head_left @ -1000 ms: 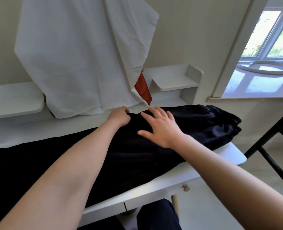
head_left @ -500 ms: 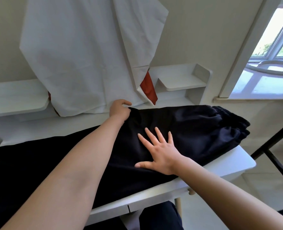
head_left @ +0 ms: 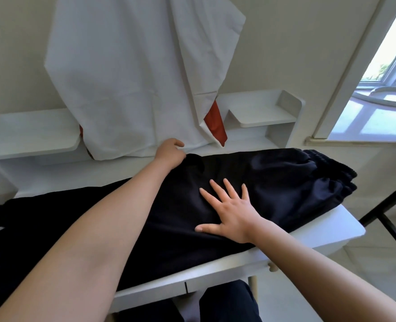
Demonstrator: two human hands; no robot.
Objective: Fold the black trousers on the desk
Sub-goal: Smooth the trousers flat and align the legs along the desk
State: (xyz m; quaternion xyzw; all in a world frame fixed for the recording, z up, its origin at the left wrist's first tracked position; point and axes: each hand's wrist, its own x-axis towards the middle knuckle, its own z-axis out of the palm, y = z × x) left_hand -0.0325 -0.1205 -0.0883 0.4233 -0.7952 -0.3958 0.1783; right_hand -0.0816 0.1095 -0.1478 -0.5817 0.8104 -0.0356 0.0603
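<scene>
White desk (head_left: 332,231) runs across the near ground, with a small round knob (head_left: 272,267) under its front edge and the person's dark-clad legs (head_left: 227,303) showing beneath it. 2 bare forearms reach forward over that edge.

Across the desktop lie the black trousers (head_left: 285,182), stretched from the left side of the view to the right end of the desk. Their gathered elastic waistband sits at the right end, slightly over the desk's corner. The cloth covers most of the top and leaves a bare strip at the front right.

The right hand (head_left: 232,212) rests flat on the trousers near the front edge, palm down, all 5 fingers straight and spread, grasping nothing. Further back, the left hand (head_left: 169,153) sits at the far edge of the trousers with its fingers curled around the cloth, which bunches into a small fold just beside the knuckles; the fingertips are hidden.

Behind the desktop stand 2 white shelves, a left shelf (head_left: 29,133) and a right shelf (head_left: 262,115). A large white cloth (head_left: 134,77) hangs between them down to the desk's back, with a strip of red fabric (head_left: 214,124) showing at its lower right corner. At far right are a bright window (head_left: 390,66) and black frame legs (head_left: 390,205).
</scene>
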